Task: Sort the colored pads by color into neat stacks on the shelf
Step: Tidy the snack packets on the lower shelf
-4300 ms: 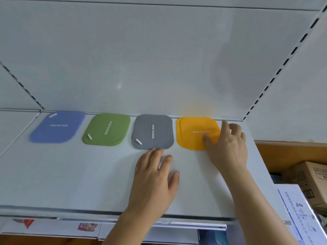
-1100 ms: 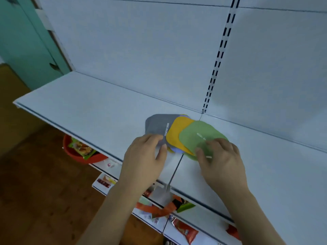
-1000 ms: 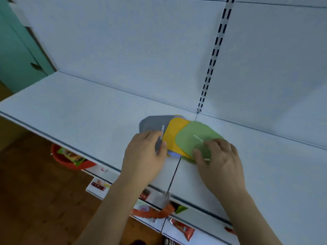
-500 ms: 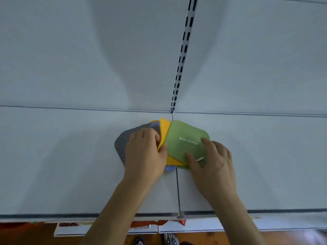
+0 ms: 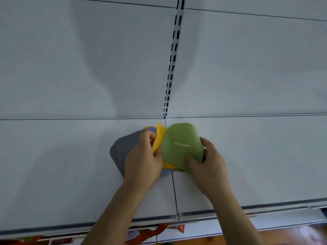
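Seen from a head-worn camera looking down, two bare forearms reach up from the bottom edge toward a small pile of colored pads on a white shelf. Everything here is placed relative to that pile.

Nearest the viewer, below the pile, runs the shelf's front lip, and under it a strip of colorful packets shows on a lower level, too blurred to identify. A thin seam between two shelf boards runs from the lip up to the pile.

The left hand sits on the pile's left side, fingers curled, thumb and fingers pinching the yellow pad, whose upper edge is lifted and bent. The right hand is on the pile's right side, thumb pressed on top of the green pad and fingers curled under its right edge, gripping it. The green pad is on top, bowed upward, with a line of small white lettering across it.

Under the left hand, the gray pad lies flat and sticks out to the left of the pile. A blue pad peeks out at the pile's near edge and again at its far edge.

Beyond the pile, the white back wall rises, with a slotted upright running up from just behind the pads.
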The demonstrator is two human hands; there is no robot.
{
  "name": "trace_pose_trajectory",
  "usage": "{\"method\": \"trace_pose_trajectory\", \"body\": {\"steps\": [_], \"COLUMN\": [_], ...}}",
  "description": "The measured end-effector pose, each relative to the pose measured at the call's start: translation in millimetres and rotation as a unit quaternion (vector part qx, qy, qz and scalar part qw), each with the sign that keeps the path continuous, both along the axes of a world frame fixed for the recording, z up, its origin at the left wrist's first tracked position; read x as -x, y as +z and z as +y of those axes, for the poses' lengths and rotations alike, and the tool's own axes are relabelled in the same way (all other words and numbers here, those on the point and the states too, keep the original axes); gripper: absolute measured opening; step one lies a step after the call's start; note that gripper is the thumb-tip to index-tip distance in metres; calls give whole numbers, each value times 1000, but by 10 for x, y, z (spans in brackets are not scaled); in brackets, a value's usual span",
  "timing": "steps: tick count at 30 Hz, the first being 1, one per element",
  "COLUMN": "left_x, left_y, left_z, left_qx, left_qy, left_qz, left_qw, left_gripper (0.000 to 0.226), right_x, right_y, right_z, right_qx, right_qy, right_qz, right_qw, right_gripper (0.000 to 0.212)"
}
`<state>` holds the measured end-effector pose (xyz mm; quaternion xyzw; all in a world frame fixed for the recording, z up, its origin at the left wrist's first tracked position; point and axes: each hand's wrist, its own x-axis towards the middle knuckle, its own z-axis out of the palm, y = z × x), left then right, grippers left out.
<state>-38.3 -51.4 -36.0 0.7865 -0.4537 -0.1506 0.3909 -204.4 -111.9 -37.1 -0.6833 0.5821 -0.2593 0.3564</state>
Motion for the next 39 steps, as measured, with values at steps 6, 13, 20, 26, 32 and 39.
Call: {"method": "trace_pose_trajectory", "body": {"steps": [6, 13, 20, 26, 32, 39], "left_x": [-76, 4, -57, -194, -116, 325], "left_y": [5, 82, 61, 14, 58, 115], "left_z": [1, 42, 6, -28, -49, -49], "left_qx": [-41, 49, 108, 26, 8, 63], "left_qy": [-42, -40, -24, -69, -138, -163], "left_qz": [-17, 57, 92, 146, 125, 196], "left_qw": [998, 996, 990, 987, 982, 965], "left_gripper": [32, 27, 22, 23, 25, 24], "right_x": [272, 505, 516, 635, 840, 1147], "right_y": [28, 40, 0, -38, -44, -35], "right_z": [52, 12, 57, 154, 162, 431], "right_qx": [88, -9, -1, 17, 22, 65], "right_qy": [-84, -145, -160, -154, -162, -244], "right_qz": [-30, -79, -68, -31, 10, -112], "right_qw": [992, 986, 985, 987, 987, 961], "right_gripper": [69, 85, 61, 77, 13, 15]}}
